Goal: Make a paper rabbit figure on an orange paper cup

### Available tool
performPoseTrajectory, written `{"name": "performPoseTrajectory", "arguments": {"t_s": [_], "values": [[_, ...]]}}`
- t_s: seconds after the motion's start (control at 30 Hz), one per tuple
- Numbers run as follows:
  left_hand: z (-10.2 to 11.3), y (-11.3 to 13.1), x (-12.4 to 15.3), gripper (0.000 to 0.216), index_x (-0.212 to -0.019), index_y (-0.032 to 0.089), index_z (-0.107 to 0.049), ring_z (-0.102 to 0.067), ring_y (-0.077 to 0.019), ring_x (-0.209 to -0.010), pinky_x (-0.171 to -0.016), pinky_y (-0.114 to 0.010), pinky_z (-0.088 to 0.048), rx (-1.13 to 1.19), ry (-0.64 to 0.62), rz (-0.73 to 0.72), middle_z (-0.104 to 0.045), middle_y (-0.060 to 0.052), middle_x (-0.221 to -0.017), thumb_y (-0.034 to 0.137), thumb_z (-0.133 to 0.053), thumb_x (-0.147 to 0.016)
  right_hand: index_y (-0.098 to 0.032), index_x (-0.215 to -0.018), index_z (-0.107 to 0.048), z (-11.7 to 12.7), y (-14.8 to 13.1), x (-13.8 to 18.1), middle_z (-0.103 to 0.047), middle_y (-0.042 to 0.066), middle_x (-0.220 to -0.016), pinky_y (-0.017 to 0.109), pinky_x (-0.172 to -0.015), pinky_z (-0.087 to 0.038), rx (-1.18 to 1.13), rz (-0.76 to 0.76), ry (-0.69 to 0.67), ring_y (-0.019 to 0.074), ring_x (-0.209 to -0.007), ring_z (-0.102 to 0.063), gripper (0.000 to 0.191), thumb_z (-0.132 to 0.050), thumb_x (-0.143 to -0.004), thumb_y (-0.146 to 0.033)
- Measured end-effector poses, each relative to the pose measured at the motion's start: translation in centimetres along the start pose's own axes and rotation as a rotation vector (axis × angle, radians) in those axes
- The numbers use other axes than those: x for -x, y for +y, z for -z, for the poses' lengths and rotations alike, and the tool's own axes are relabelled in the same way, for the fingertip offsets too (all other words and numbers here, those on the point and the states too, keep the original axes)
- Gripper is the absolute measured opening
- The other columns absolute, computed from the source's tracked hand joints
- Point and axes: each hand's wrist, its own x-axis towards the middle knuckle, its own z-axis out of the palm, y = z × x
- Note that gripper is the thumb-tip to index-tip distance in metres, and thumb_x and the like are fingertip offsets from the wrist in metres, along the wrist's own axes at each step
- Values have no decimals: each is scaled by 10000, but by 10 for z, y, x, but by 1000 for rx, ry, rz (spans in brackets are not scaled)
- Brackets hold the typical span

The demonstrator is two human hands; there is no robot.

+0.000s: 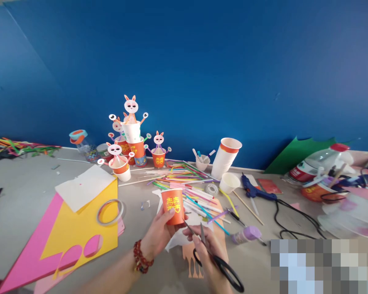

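An orange paper cup [175, 204] with yellow characters stands upright in the grip of my left hand [160, 228], its thumb across the front. Black-handled scissors [222, 267] are in my right hand [207, 249], blades apart and pointing up toward the cup's lower right side. Whether a blade touches the cup I cannot tell. Below and behind my hands lie white paper scraps and a sheet of peach paper [221, 224] with cut-out shapes along its lower edge.
Rabbit-faced cup figures [131, 106] stand at the back left. Drinking straws and markers [199, 196] spread across the middle. Pink and yellow paper [107, 241] with a tape roll [98, 212] lies left. A blue glue gun [254, 190], its cord, a purple-capped glue bottle [248, 234] and stacked cups [225, 157] are right.
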Motion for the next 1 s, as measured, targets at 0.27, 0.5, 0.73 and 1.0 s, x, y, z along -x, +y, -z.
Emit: {"name": "performPoseTrajectory", "arguments": {"t_s": [0.27, 0.5, 0.73, 1.0], "values": [[3, -1, 3, 290, -1041, 140, -658, -652, -215, -849, -785, -337, -499, -12, -77, -6, -708, -99, -926, 243, -681, -771, -252, -1036, -697, 3, 1, 1, -743, 47, -868, 335, -774, -573, -41, 103, 14, 225, -850, -702, 195, -547, -939, -330], [4, -4, 2, 270, -952, 116, -699, -655, -202, -730, -686, -298, -480, 109, -123, 127, -723, -95, -866, 296, -629, -763, -261, -1123, -641, 6, 4, -2, -734, 62, -998, 478, -976, -501, -9, 309, -83, 267, -1055, -651, 222, -503, -950, -269], [4, -9, 3, 501, -981, 85, -714, -669, -230, -786, -771, -315, -484, -23, 12, 138, -739, -137, -913, 530, -712, -753, -274, -1123, -618, 1, -6, -8, -746, 30, -944, 492, -1026, -465, 76, 462, -186, 228, -870, -707, 238, -533, -918, -186], [2, -6, -1, 580, -1052, 41, -691, -681, -235, -782, -659, -283, -494, 27, -68, 188, -727, -175, -921, 571, -560, -858, -266, -1090, -620, -1, -9, -11, -751, 22, -901, 444, -1009, -491, 76, 497, -221, 198, -856, -710, 215, -531, -912, -182]]}}
